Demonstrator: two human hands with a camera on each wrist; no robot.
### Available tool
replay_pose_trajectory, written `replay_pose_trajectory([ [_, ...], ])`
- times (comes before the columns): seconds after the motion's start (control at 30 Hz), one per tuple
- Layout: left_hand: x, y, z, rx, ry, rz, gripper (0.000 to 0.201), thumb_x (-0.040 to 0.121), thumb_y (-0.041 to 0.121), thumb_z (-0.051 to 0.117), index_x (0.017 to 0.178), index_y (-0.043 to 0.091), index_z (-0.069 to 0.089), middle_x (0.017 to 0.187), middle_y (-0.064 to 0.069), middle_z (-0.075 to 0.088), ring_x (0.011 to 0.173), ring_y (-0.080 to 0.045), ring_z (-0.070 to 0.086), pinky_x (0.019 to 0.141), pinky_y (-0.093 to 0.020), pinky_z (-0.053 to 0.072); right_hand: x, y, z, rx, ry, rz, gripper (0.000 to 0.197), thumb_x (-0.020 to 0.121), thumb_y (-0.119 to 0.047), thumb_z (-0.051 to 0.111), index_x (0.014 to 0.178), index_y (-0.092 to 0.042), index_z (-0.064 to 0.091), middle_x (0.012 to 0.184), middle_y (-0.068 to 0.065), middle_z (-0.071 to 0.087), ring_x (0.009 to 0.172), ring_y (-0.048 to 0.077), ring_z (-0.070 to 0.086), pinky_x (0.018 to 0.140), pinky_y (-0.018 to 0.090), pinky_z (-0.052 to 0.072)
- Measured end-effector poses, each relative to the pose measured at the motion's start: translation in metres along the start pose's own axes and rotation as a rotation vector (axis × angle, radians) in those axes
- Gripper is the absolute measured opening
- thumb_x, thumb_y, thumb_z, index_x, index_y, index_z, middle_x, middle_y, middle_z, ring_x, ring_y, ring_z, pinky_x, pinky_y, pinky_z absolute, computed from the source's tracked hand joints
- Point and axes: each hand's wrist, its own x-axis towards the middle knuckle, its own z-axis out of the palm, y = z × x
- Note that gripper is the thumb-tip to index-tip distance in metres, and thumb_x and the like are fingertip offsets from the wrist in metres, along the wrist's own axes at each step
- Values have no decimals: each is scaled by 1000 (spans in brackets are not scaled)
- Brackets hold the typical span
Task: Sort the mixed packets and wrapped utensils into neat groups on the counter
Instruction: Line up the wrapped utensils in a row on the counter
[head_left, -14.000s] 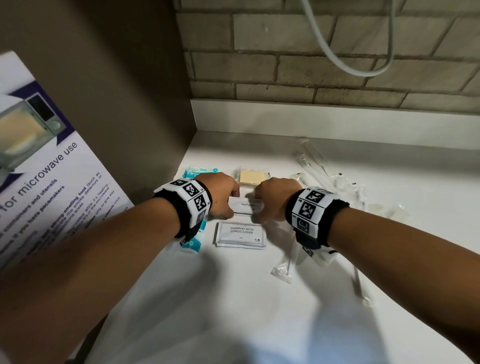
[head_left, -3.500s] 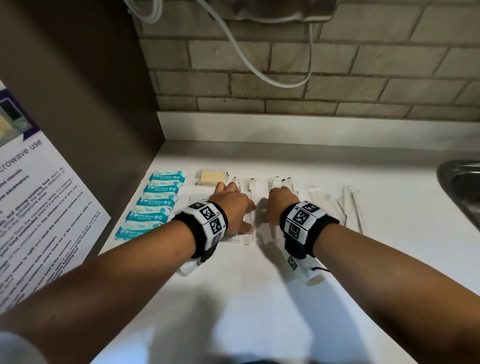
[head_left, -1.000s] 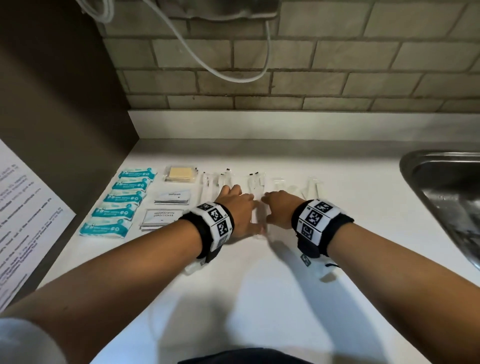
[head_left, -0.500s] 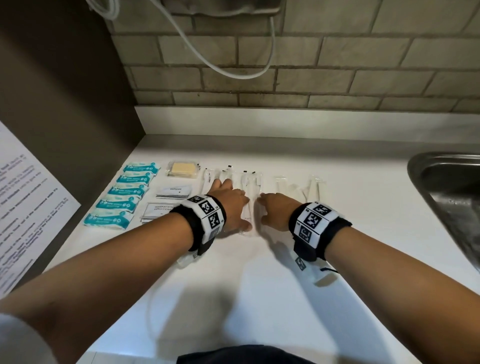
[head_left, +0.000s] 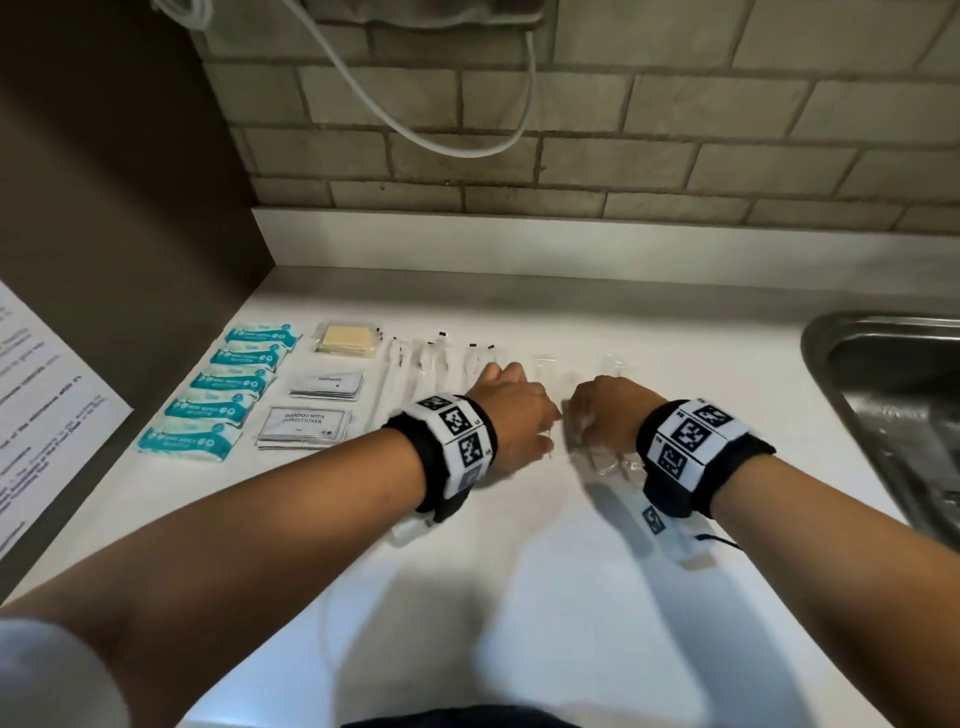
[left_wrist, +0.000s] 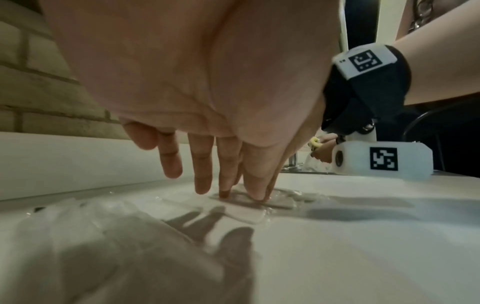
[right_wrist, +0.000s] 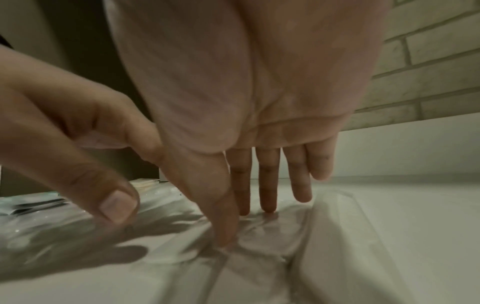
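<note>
Teal packets (head_left: 234, 384) lie in a column at the counter's left. Beside them sit a yellow packet (head_left: 347, 339), toothpaste sachets (head_left: 326, 385) and shampoo sachets (head_left: 305, 425). Clear wrapped utensils (head_left: 415, 364) run in a row to the right. My left hand (head_left: 514, 405) is flat over that row, and its straight fingertips (left_wrist: 257, 195) press on a clear wrapper (left_wrist: 280, 202). My right hand (head_left: 602, 410) is close beside it, its straight fingers (right_wrist: 267, 197) pressing on crinkled clear wrappers (right_wrist: 259, 242). Wrapper ends (head_left: 605, 462) show by the right wrist.
A steel sink (head_left: 893, 395) lies at the right edge. A brick wall with a hanging white cable (head_left: 457, 145) stands behind. A dark panel with a printed notice (head_left: 47, 415) closes off the left. Bare white counter (head_left: 519, 597) lies in front of my hands.
Both hands have slid to the right along the row of clear wrapped utensils over the last half second, staying side by side. The packets at the left have not moved.
</note>
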Motion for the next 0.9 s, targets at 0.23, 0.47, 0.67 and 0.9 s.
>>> replay_pose_trajectory([
  [0.23,6,8,9,84,-84,-6,34,94,44,47,120,28,61,124,7,60,116,-26,36,95,-40,26,2,3,1,-115,70,-21,28,91,-23,48,108,-10,66,108,11,64,102,28,62,85,34,53],
  [0.47,4,-8,13,5,-89,-81,22,87,50,55,101,35,63,99,9,62,107,-26,36,86,-35,29,6,4,0,-108,92,-48,31,93,-28,49,112,-10,65,112,9,63,109,27,57,93,37,51],
  [0.67,5,-8,8,1,-51,-96,22,87,51,55,96,33,61,90,9,58,108,-25,37,89,-37,30,8,-4,4,10,25,-88,23,80,-15,61,101,-11,69,105,7,67,99,26,63,87,36,54],
  [0.9,21,19,-1,51,-21,-41,26,92,50,50,90,25,55,104,5,61,111,-25,39,90,-41,27,0,22,0,-13,120,44,39,94,-25,48,132,-18,53,132,10,49,127,29,42,102,42,45],
])
